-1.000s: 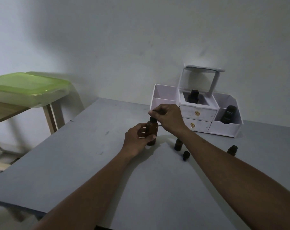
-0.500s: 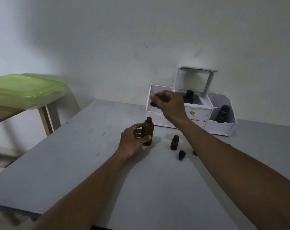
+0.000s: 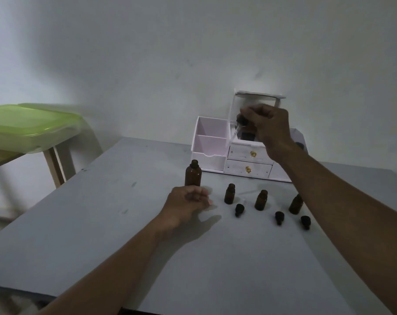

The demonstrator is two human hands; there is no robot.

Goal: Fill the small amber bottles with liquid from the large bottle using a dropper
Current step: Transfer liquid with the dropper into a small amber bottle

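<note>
The large amber bottle [image 3: 193, 174] stands uncapped on the grey table [image 3: 102, 223]. My left hand [image 3: 188, 201] rests on the table just in front of it, fingers loosely curled, holding nothing. Three small amber bottles [image 3: 229, 193] [image 3: 261, 200] [image 3: 295, 204] stand open in a row to the right. Three black caps [image 3: 239, 210] [image 3: 279, 217] [image 3: 305, 222] lie in front of them. My right hand [image 3: 269, 126] is raised at the white organizer's middle compartment and pinches a black cap [image 3: 240, 118]. A pale thin tube seems to hang under the cap, but it is blurred.
The white drawer organizer [image 3: 211, 142] stands at the table's back against the wall, with a dark bottle [image 3: 247, 134] partly hidden behind my right hand. A green-lidded plastic box [image 3: 29, 128] sits on a wooden stand to the left.
My right hand lifted the black cap off the large bottle and carried it up and right to the organizer. My left hand let go of the large bottle and settled on the table.
</note>
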